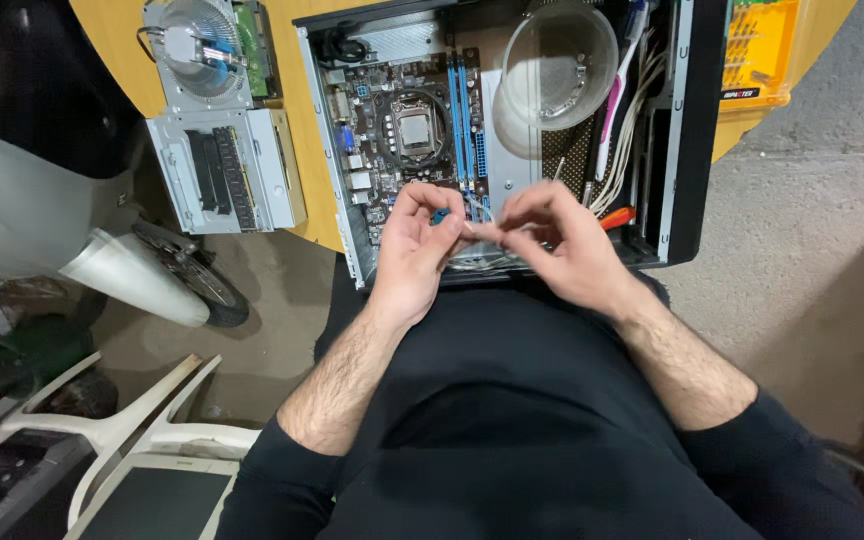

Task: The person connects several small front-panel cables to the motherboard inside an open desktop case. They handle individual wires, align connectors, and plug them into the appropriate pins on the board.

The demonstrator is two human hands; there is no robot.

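While hands [492,245] pinch small part, bowl [559,65] covers case [687,150]

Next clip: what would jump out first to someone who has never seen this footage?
First, the two bare hands, left hand and right hand, meeting mid-frame and pinching a small clear piece between the fingertips. Right behind them, an opened computer case lies on the yellow table, its circuit board exposed. A clear plastic bowl sits inside the case at the top.
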